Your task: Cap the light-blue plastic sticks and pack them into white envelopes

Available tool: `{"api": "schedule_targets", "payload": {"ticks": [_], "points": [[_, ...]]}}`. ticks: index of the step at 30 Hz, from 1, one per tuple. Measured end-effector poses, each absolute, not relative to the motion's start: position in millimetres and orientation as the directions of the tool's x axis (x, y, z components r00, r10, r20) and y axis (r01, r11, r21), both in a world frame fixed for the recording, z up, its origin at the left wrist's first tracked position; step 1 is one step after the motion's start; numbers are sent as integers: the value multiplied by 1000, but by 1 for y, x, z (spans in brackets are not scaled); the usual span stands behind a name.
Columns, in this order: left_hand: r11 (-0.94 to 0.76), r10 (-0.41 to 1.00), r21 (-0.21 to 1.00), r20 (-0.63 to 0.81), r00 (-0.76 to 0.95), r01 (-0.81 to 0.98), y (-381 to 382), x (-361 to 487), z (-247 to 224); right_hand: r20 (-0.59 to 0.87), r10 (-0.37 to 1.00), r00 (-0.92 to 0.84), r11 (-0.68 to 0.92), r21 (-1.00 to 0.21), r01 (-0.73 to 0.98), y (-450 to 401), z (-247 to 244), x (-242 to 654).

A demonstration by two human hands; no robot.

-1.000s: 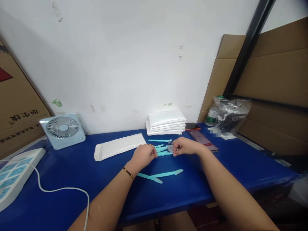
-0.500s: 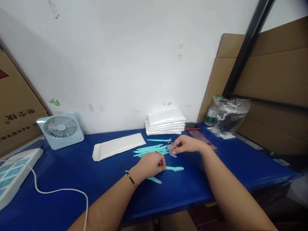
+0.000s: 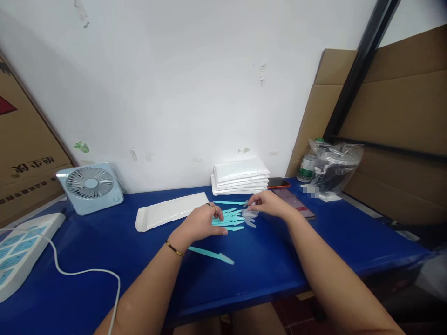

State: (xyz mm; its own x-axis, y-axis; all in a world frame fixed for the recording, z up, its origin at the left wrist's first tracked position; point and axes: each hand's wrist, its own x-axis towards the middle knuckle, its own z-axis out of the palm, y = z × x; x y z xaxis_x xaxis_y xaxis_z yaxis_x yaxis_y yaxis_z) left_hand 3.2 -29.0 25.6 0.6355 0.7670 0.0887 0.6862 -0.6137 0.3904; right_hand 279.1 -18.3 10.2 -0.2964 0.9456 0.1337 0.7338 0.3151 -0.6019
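Note:
Over a pile of turquoise eyebrow razors (image 3: 228, 222) is my left hand (image 3: 202, 221), its thumb and fingers apart around the handle ends. My right hand (image 3: 267, 204) has its fingertips pinched together at the small translucent blade caps (image 3: 249, 215); whatever lies between them is too small to make out. Nearer to me, beyond my left wrist, a turquoise razor with a pale cap over its blade (image 3: 211, 254) lies apart from the pile. Another single razor (image 3: 230, 203) rests behind the pile, its tip near my right fingertips.
A white padded envelope (image 3: 171, 211) lies to the left, and a stack of them (image 3: 240, 177) stands against the wall. Two phones, one of them large (image 3: 293, 202), lie at right. A fan (image 3: 91, 188), power strip (image 3: 31, 251), cable (image 3: 87, 270) and water bottle (image 3: 307, 167) are around.
My left hand has moved left and back over the pile, and the capped razor it pinched no longer shows in its fingers. My right hand has shifted slightly back over the caps.

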Motion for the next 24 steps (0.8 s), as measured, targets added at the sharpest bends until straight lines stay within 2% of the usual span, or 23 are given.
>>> {"api": "schedule_targets", "payload": {"ticks": [3,5,6,8,11,14,19,24], "points": [[-617,677,379,-191,711,690,-39,-4,32,157,931,-331,356,-594,721,-19,11,277],[-591,649,371,-307,696,716,-43,-3,30,141,918,-371,373,-627,684,-22,12,274],[-580,649,387,-311,694,716,-44,-2,28,132,911,-391,378,-649,661,-23,13,273],[-557,671,470,-231,704,685,-42,1,23,131,894,-428,388,-702,597,-27,16,269],[-437,724,680,-121,679,588,-33,3,18,161,853,-496,415,-786,458,-34,19,261],[-290,740,823,-131,660,488,-24,3,15,206,821,-532,440,-822,362,-38,18,253],[-112,669,941,-165,724,318,-17,3,13,362,811,-459,544,-755,366,-36,15,245],[-47,695,958,-172,698,283,-19,3,14,448,815,-367,577,-682,450,-37,21,252]]}}
